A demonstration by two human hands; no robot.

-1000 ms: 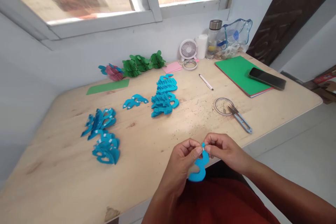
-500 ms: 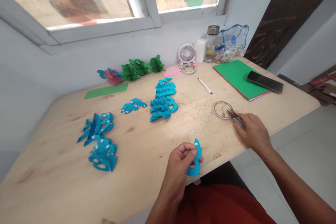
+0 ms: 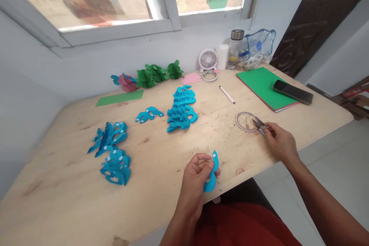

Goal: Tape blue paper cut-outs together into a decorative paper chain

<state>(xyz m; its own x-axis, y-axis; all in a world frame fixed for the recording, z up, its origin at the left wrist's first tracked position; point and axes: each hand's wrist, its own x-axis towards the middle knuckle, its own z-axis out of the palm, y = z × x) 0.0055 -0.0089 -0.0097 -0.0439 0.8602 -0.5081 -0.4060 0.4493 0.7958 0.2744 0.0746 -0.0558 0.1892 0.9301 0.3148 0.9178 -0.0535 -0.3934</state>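
My left hand [image 3: 197, 173] pinches a curved blue paper cutout [image 3: 211, 178] between thumb and fingers, just over the table's front edge. A small white square sits near the cutout's pointed upper end. On the right, my right hand [image 3: 279, 140] grips small dark snips [image 3: 260, 124] by the handle end. Their pointed blades reach over the rim of a thin roll of tape [image 3: 238, 123] lying flat. Part of the handles is hidden by my fingers.
Stacked blue cutouts [image 3: 181, 113] lie mid-table, with more blue cutouts [image 3: 115, 167] at left. Behind stand green paper pieces [image 3: 155, 73], a fan [image 3: 208, 60] and a bottle [image 3: 233, 52]. A phone [image 3: 292, 92] rests on green sheets [image 3: 258, 84]; a pen [image 3: 227, 95] lies nearby.
The snips have turned slightly, and my right fingers now sit farther back on their handles. My left hand still holds the blue cutout, tilted slightly differently. The whole view has shifted a little.
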